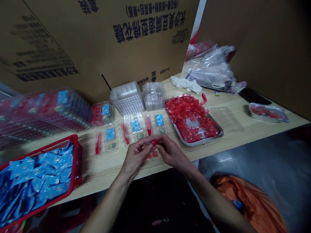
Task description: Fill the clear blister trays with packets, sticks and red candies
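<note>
Near the table's front edge, my left hand [137,154] and my right hand [169,149] meet fingertip to fingertip. Both pinch a small red wrapped piece [154,142] between them. Just below my fingers lie red pieces [155,154], partly covered by the hands. Behind the hands are clear plastic trays, each with a blue packet [135,126] and a red pen-like item [148,126]. To the right, a metal tray [191,143] holds a heap of red wrapped pieces [179,108].
A red basket [77,155] of blue packets [48,174] stands at the left. Stacked filled trays [70,110], empty clear trays [127,97] and a large cardboard box [97,42] are behind. Plastic bags [211,68] and a dark phone-like object [254,96] lie at the right.
</note>
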The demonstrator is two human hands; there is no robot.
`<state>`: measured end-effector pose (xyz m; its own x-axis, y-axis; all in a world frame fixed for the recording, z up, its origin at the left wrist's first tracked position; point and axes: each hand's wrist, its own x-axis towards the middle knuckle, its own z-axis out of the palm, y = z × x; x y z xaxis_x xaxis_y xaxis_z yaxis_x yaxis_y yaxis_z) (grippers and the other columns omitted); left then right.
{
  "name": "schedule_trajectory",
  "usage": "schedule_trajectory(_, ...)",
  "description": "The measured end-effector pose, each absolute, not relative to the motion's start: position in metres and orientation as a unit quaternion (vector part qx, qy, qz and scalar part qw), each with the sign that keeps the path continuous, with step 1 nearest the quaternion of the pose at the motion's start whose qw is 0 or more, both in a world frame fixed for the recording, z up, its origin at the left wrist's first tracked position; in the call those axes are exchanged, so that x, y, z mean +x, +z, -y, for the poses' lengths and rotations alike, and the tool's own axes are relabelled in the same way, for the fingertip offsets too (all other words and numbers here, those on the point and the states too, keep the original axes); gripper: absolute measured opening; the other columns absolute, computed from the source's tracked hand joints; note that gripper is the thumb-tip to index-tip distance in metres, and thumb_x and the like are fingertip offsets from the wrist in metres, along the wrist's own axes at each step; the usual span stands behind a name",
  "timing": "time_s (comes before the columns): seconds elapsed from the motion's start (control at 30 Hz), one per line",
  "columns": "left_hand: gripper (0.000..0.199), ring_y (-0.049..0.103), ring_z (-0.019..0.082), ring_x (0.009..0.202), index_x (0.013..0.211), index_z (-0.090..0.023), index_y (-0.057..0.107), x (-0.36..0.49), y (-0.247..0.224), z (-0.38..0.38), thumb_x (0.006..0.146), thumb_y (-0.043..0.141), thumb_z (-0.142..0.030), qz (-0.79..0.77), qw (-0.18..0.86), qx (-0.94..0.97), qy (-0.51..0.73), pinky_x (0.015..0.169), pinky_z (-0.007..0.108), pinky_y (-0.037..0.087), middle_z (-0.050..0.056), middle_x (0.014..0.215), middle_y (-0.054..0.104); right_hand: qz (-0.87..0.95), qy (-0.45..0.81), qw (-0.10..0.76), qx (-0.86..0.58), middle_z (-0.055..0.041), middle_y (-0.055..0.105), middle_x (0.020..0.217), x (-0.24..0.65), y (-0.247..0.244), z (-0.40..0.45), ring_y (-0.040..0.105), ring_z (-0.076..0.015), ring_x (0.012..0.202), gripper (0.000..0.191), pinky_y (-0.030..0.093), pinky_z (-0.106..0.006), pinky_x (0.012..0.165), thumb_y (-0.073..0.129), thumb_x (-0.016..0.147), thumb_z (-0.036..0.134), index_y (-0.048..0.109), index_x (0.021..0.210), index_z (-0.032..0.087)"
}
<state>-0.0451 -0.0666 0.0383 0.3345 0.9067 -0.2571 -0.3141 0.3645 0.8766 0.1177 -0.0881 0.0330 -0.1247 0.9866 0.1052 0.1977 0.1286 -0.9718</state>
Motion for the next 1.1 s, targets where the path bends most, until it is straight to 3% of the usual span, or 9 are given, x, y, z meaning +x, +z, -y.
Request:
schedule_trajectory(0.13,0.033,0.068,0.012,0.074,0.095,-0.014,0.078,-0.046,0.036,0.067,0.070,0.086,-0.034,-0.414,0.715,0.365,0.429,0.076,0.021,0.053,0.007,0.089,0.077,0.581,0.492,0.429,-0.486,-0.0001,0.056,0.077,0.118,0.037,0.086,0.053,-0.0154,0.070,0.023,0.042,-0.029,0.066,0.059,0.090,0.041,0.049,0.085,0.021)
schedule_trajectory(0.27,0.033,0.068,0.012,0.074,0.099,-0.016,0.077,-0.046,0.037,0.067,0.071,0.085,-0.031,-0.401,0.711,0.374,0.440,0.075,0.022,0.053,0.007,0.095,0.077,0.522,0.581,0.446,-0.436,0.0020,0.053,0.074,0.117,0.045,0.085,0.049,-0.0133,0.066,0.031,0.038,-0.026,0.060,0.061,0.088,0.050,0.050,0.087,0.022)
schedule_trajectory(0.37,0.029,0.068,0.012,0.081,0.099,-0.016,0.076,-0.046,0.037,0.067,0.073,0.082,-0.029,-0.391,0.715,0.386,0.433,0.077,0.021,0.052,0.007,0.098,0.076,0.551,0.541,0.450,-0.448,-0.0006,0.056,0.079,0.115,0.046,0.085,0.052,-0.0154,0.074,0.026,0.040,-0.027,0.065,0.058,0.091,0.046,0.056,0.092,0.021)
schedule_trajectory(0.5,0.020,0.058,0.008,0.059,0.081,-0.015,0.070,-0.046,0.038,0.067,0.069,0.083,-0.024,-0.413,0.695,0.403,0.428,0.056,0.016,0.043,0.000,0.069,0.068,0.569,0.487,0.452,-0.484,-0.0008,0.057,0.078,0.115,0.043,0.086,0.051,-0.0164,0.075,0.018,0.039,-0.028,0.067,0.060,0.086,0.038,0.055,0.084,0.021)
schedule_trajectory(0.73,0.014,0.047,0.005,0.048,0.073,-0.014,0.070,-0.053,0.052,0.070,0.061,0.077,-0.017,-0.373,0.767,0.386,0.353,0.048,0.017,0.033,-0.002,0.059,0.061,0.431,0.695,0.417,-0.397,0.0053,0.046,0.062,0.120,0.056,0.092,0.031,-0.0075,0.051,0.018,0.023,-0.023,0.049,0.067,0.074,0.030,0.053,0.076,0.019)
schedule_trajectory(0.93,0.012,0.043,0.005,0.047,0.068,-0.014,0.073,-0.066,0.061,0.074,0.058,0.067,-0.012,-0.376,0.756,0.440,0.306,0.047,0.017,0.029,0.000,0.059,0.063,0.424,0.715,0.379,-0.406,0.0050,0.045,0.058,0.128,0.066,0.094,0.030,-0.0068,0.049,0.012,0.019,-0.021,0.045,0.064,0.069,0.026,0.054,0.069,0.019)
schedule_trajectory(1.1,0.013,0.045,0.004,0.045,0.075,-0.014,0.076,-0.117,0.063,0.061,0.061,0.075,-0.016,-0.450,0.696,0.387,0.404,0.044,0.015,0.032,0.000,0.057,0.063,0.362,0.608,0.525,-0.472,0.0067,0.033,0.053,0.192,0.092,0.094,0.022,-0.0085,0.045,0.014,0.014,-0.024,0.043,0.063,0.065,0.022,0.050,0.068,0.024)
